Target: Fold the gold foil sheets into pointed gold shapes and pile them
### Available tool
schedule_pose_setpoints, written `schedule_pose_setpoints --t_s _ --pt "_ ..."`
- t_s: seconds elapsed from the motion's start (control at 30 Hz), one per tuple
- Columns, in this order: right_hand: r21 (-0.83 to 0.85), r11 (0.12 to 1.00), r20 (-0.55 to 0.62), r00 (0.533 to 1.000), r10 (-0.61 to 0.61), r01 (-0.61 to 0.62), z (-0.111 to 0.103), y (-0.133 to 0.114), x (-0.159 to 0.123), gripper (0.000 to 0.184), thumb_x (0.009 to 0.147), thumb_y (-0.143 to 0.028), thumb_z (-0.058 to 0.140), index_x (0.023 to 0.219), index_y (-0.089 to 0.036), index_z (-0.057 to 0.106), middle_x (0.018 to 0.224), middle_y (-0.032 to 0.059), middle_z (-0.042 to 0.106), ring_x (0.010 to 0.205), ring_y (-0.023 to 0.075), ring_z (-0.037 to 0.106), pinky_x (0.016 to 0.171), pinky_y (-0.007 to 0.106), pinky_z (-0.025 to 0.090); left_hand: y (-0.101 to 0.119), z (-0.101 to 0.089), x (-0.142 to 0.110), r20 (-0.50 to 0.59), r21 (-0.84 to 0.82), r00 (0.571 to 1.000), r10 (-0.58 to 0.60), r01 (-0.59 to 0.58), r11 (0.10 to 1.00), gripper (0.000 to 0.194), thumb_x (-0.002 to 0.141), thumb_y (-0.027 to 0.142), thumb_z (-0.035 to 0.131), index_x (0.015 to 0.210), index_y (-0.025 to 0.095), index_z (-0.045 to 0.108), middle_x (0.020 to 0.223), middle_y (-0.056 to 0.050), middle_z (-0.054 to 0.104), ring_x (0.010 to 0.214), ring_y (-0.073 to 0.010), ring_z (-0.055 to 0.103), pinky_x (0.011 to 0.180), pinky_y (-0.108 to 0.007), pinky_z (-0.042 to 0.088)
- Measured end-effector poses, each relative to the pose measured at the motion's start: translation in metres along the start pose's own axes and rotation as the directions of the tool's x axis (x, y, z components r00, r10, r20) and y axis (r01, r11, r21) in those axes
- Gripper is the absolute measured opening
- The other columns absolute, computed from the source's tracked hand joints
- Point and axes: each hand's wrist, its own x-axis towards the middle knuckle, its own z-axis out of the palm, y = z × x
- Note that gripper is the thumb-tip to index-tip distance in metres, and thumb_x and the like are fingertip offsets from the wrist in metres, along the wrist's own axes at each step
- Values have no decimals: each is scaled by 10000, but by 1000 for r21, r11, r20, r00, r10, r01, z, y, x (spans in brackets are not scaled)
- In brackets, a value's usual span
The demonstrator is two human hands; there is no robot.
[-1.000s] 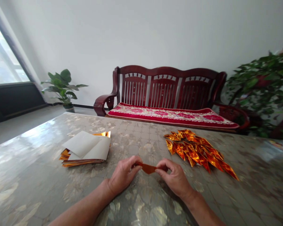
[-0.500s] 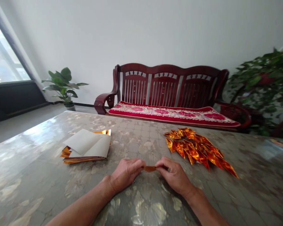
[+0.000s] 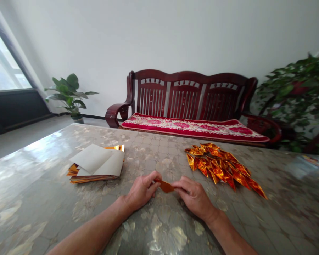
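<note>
Folded orange foil paper [image 3: 166, 186], over the tabletop [image 3: 154, 152], spans between your left hand [image 3: 141, 189] and right hand [image 3: 194, 197], each grip pinching one end. It should handle light, slick and easily creased; hold those ends gently.

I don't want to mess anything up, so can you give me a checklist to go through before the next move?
1. Left grip on one end of the small orange piece: ok, pinched.
2. Right grip on the other end: ok, pinched too.
3. Paper stack away from both grips: ok, it sits apart, off to the left.
4. Stack edges lined up: not ok, the sheets lie askew.
5. Shiny folded pieces out of the way: ok, to the right, not touched.
6. Creases in the held piece neat: cannot tell, too small to see.
</note>
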Motion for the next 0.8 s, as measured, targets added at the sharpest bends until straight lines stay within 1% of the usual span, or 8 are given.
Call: schedule_pose_setpoints --t_s 0.1,0.23,0.3,0.43,0.6,0.8 --pt "-37 999 -3 1000 -14 14 1 2 -1 216 916 -198 580 1012 -287 753 786 8 639 723 153 616 664 239 448 -4 0 0 18 60 999 48 -49 997 123 903 190 520 942 234 628 641 53 612 572 -121 591 602 -199 400" --pt "-64 998 14 999 -28 29 2 4 -1 218 920 -162 553 1005 -258 729 812 11 644 750 147 622 672 229 451 -10 0 2 41 129 988 148 -152 980 111 917 167 521 937 224 613 824 23 653 753 -130 613 692 -201 418" --pt "-77 997 14 999 -31 32 2 5 0 204 922 -154 549 986 -251 717 815 9 642 754 144 622 675 225 450 -12 1 3 44 137 983 180 -184 973 107 933 167 513 924 215 608 868 13 653 794 -129 610 719 -203 425" --pt "-81 996 23 999 -36 38 3 6 -1 171 916 -139 555 954 -245 684 835 1 644 779 143 625 702 228 454 -15 2 4 34 123 981 192 -195 973 104 937 152 522 922 208 608 857 14 648 794 -123 607 726 -201 432" --pt "-78 997 47 999 -14 18 3 5 -1 146 893 -109 566 919 -235 635 855 -6 643 785 146 619 713 243 459 -16 2 4 46 84 978 205 -208 974 109 939 143 531 980 210 608 916 4 644 854 -125 611 774 -207 446" --pt "16 997 50 996 -75 74 3 2 1 150 900 -98 549 913 -233 613 910 8 628 866 152 610 787 257 470 -15 2 5 59 66 969 240 -244 968 105 931 123 537 951 203 602 928 -8 625 875 -129 602 797 -217 455"
